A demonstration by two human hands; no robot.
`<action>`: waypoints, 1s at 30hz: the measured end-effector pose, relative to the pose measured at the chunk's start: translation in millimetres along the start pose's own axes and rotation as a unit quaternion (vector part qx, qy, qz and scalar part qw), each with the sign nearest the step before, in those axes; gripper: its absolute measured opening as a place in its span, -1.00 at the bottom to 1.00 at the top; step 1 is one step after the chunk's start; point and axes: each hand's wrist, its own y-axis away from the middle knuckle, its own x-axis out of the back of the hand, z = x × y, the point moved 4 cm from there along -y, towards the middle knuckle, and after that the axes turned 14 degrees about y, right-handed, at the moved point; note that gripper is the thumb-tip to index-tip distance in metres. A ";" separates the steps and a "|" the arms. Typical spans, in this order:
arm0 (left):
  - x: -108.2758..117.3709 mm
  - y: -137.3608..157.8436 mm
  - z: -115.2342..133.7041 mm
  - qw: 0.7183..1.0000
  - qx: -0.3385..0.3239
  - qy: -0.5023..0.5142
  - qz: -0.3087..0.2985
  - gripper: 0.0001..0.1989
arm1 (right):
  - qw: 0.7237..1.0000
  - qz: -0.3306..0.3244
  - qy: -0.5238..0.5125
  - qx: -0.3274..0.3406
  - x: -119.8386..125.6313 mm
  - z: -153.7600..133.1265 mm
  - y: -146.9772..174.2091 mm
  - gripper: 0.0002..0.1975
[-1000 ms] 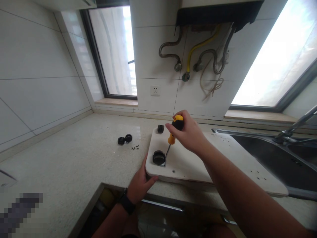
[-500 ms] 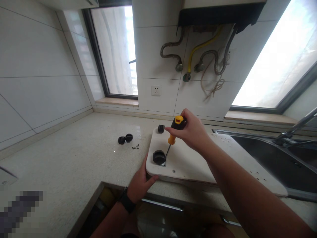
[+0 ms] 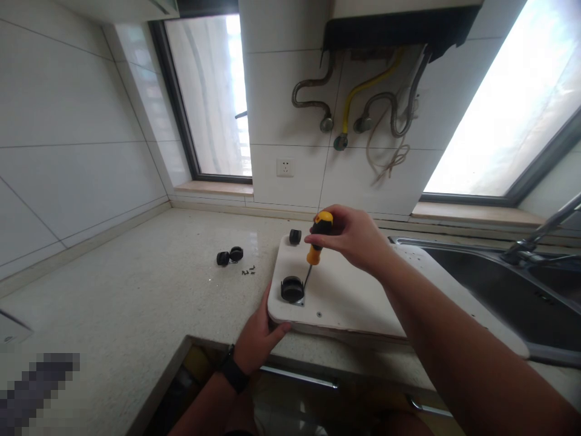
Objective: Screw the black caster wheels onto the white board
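Yellow-and-black-handled metal screwdriver (image 3: 313, 254): grasped in the right hand (image 3: 341, 231), long axis slanting down and leftward toward the metal plate (image 3: 300, 301) at the foot of the round black caster (image 3: 292, 289); exactly where the tip seats is too small to tell. Flat white board (image 3: 349, 293), under the caster: near left corner clasped by the left hand (image 3: 258, 336).

Passable strip of counter (image 3: 136, 272), left-centre of frame; caster pair (image 3: 224, 258) and loose screws (image 3: 246, 272) obstruct just left of centre; right arm (image 3: 436, 309) blocks lower right.
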 end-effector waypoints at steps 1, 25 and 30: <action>0.1 0.1 0.1 1.000 0.000 -0.001 0.000 -0.06 | 0.996 0.061 0.071 -0.004 1.1 -0.7 1.0 -0.51; -0.6 -0.9 1.9 1.000 -0.004 0.003 -0.002 -0.07 | 0.992 0.076 0.098 -0.007 -4.5 -2.6 3.0 -0.66; -0.4 -0.8 1.3 1.000 -0.006 0.004 -0.001 -0.06 | 0.977 -0.173 -0.117 0.037 -0.9 -5.1 6.5 -0.49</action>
